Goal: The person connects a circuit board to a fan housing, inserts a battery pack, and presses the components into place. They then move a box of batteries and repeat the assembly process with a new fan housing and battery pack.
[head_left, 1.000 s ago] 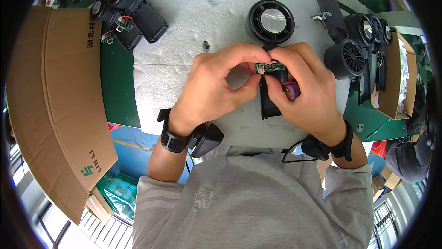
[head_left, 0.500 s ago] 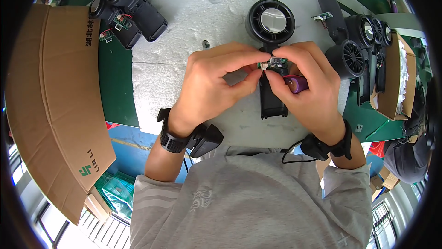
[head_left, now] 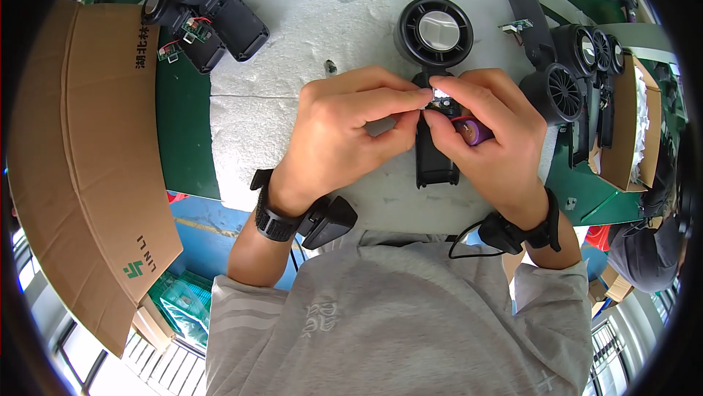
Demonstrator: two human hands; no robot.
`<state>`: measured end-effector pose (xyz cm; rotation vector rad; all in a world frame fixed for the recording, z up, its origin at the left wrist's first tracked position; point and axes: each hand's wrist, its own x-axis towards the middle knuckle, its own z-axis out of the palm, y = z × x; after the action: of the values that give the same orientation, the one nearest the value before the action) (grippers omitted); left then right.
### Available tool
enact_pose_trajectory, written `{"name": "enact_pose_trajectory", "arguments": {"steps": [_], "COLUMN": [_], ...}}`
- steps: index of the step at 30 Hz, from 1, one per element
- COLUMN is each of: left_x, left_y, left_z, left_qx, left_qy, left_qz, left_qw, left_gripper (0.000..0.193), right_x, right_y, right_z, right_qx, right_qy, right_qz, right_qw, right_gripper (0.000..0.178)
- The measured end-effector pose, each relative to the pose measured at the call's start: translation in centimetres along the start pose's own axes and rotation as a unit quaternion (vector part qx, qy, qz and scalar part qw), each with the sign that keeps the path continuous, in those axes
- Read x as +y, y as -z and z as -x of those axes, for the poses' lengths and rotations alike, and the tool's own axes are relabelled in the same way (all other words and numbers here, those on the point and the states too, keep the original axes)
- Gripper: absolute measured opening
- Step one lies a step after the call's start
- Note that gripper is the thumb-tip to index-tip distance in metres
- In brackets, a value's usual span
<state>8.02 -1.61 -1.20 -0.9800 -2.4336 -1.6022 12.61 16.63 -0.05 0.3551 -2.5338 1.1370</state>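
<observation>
Centrally in the frame, your left hand [head_left: 344,136] and right hand [head_left: 498,139] meet over a black handheld fan [head_left: 436,88] lying on the white foam pad [head_left: 293,52] on the bench. Both sets of fingers are closed, pinching a small circuit board [head_left: 441,100] at the fan's neck; your right hand also grips a purple battery [head_left: 474,131]. More black fan bodies [head_left: 212,19] lie upper left, and a cardboard sheet [head_left: 80,176] fills the left edge.
</observation>
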Motion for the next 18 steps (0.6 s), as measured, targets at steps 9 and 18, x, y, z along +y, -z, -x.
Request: {"name": "enact_pose_trajectory", "arguments": {"steps": [9,18], "left_x": [-0.26,-0.28], "left_y": [0.14,0.47], "left_z": [0.04,0.01], "left_qx": [-0.012,-0.096], "left_qy": [0.017,0.097], "left_qz": [0.036,0.138], "left_qw": [0.999,0.981], "left_gripper": [0.024,0.035], "right_x": [0.25,-0.09], "right_y": [0.21,0.84], "right_z": [-0.10,0.45], "right_qx": [-0.015,-0.036], "right_qy": [-0.009,-0.048], "right_qz": [-0.018,-0.033], "right_qw": [1.000,0.998], "right_gripper": [0.035,0.030]}}
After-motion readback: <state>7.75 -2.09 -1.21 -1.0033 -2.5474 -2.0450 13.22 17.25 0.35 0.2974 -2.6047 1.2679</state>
